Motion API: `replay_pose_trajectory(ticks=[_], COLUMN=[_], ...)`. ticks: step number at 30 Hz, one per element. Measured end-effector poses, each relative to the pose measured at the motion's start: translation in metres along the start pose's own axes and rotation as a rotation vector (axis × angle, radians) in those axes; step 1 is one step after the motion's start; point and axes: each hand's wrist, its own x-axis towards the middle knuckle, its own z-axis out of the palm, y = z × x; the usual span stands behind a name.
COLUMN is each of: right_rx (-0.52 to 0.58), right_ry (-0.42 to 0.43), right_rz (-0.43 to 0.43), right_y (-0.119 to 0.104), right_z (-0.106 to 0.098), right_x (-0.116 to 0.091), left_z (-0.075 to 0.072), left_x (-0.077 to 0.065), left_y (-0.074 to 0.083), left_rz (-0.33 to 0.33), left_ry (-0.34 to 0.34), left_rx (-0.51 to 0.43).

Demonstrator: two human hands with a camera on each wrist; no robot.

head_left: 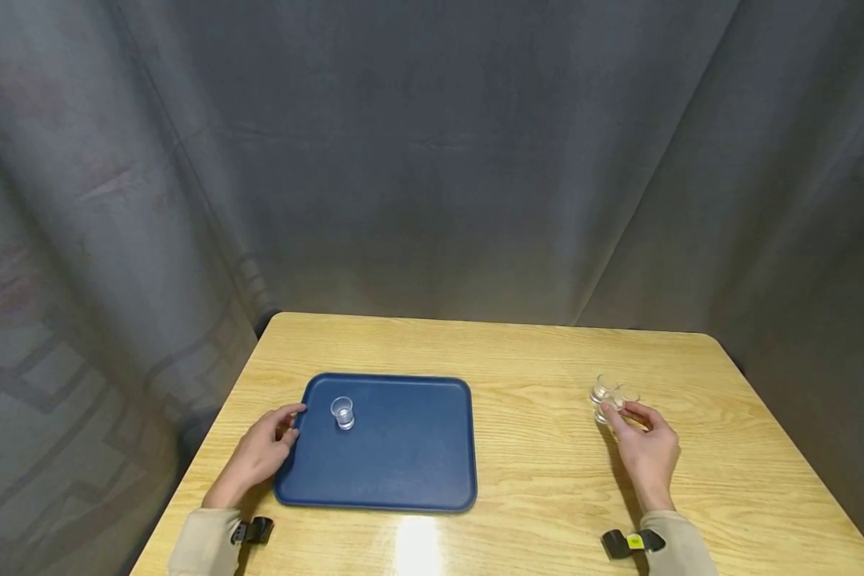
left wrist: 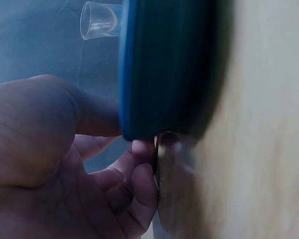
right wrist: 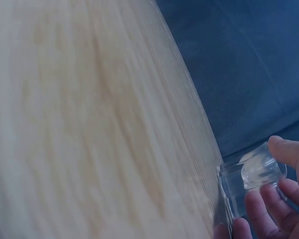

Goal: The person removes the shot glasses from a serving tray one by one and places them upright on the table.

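My left hand (head_left: 262, 448) holds the left side of a blue tray (head_left: 403, 456), with thumb and fingers at its rim. In the left wrist view the thumb meets the rim (left wrist: 127, 69) and the other fingers curl close to the tabletop. On the tray, toward its back left, stands a small clear shot glass (head_left: 343, 414). At the table's right side my right hand (head_left: 648, 452) pinches another clear shot glass (right wrist: 261, 169) between thumb and fingers, tilted in the right wrist view. Right beside it is a further clear shot glass (head_left: 599, 390), overlapped by the held one.
The light wooden table (head_left: 540, 448) has rounded back corners. Grey curtains (head_left: 418, 160) hang behind it and along both sides. Bands with black cameras (head_left: 261, 530) sit on both wrists, below beige sleeves.
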Motion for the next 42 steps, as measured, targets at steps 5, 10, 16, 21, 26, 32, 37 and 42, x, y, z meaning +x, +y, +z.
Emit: replay_pose_trajectory(ticks=[5,10,16,21,26,32,37,42], right_rx=[-0.003,0.042,0.068,0.114,0.131,0.116,0.117,0.112], right_ry=[-0.004,0.015,0.071,0.06,-0.021,-0.118,-0.216,-0.349], right_rz=[0.015,0.042,0.002,-0.05,-0.098,-0.146,-0.188,-0.209], right_y=[0.0,-0.003,-0.016,-0.029,-0.038,-0.046,-0.054,-0.063], right_z=[-0.001,-0.003,-0.003,0.003,0.017,0.031,0.044,0.057], right_x=[0.001,-0.003,-0.011,-0.016,-0.022,-0.026,-0.031,-0.039], left_z=[-0.001,-0.002,-0.002,-0.003,-0.001,0.001,0.001,0.0], left_x=[0.001,0.0,-0.001,-0.001,-0.002,-0.003,-0.003,-0.002], left_y=[0.001,0.004,0.004,0.004,0.003,0.004,0.003,0.002], left_rz=[0.001,-0.002,-0.011,-0.017,-0.017,-0.021,-0.024,-0.015], left_ry=[0.003,0.002,-0.002,-0.005,0.0,-0.005,-0.007,0.0], left_rx=[0.004,-0.001,0.005,0.007,0.0,-0.01,-0.012,-0.008])
